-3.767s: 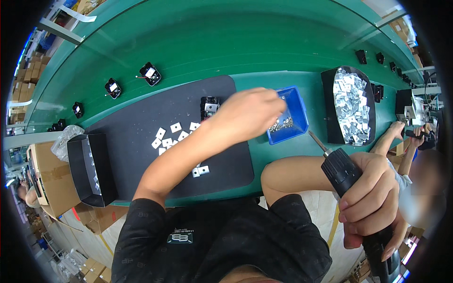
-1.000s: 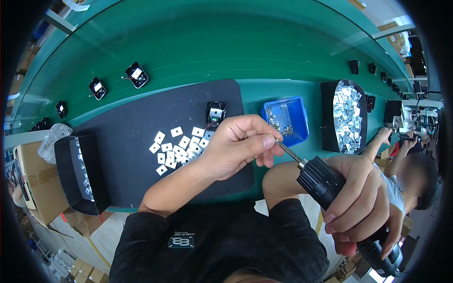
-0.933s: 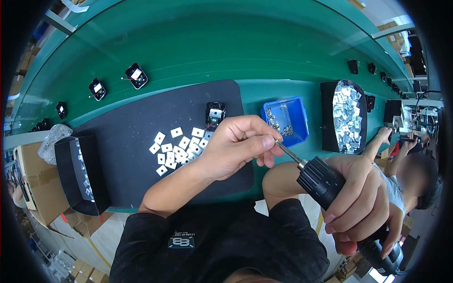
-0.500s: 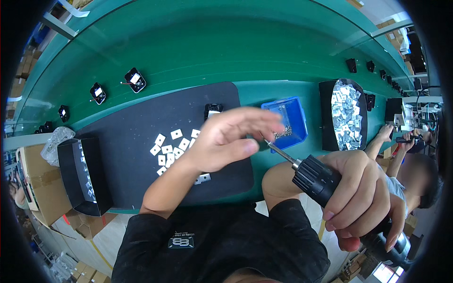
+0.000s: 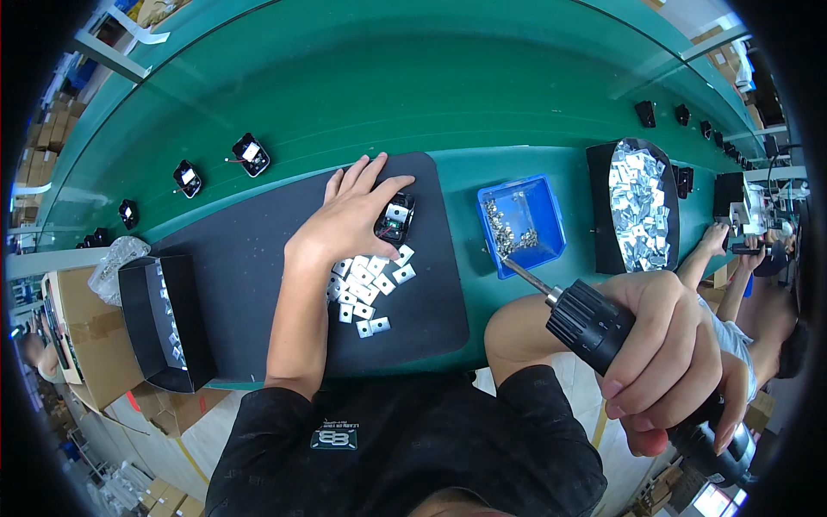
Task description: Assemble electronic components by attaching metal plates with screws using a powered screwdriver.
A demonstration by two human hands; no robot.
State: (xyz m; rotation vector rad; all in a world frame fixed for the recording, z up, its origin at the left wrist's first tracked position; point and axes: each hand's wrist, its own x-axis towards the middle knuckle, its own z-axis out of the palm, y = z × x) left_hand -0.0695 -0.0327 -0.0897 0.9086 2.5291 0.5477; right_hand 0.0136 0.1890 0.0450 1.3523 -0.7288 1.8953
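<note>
My left hand (image 5: 349, 215) is on the dark mat, curled round a small black housing (image 5: 394, 226) with its forefinger above and thumb below. A white plate and some wires show inside the housing; part of it is hidden by the fingers. In my right hand (image 5: 663, 362) is a black electric screwdriver (image 5: 590, 326), tilted so that its bit (image 5: 527, 277) points up and left. The bit's tip is by the front left edge of a blue tray (image 5: 551, 215) with small screws (image 5: 508, 228). Whether a screw sits on the tip I cannot make out.
Loose white square plates (image 5: 362, 289) lie by my left wrist. A black box (image 5: 607, 233) of metal pieces (image 5: 639, 211) stands right of the tray, another black box (image 5: 146, 319) at left. Black housings (image 5: 251, 155) line the green belt. A co-worker's hand (image 5: 715, 237) is far right.
My left hand has left the bit's tip, moved left and come down round the black housing. The view has shifted slightly; my right hand keeps hold of the screwdriver in nearly the same place.
</note>
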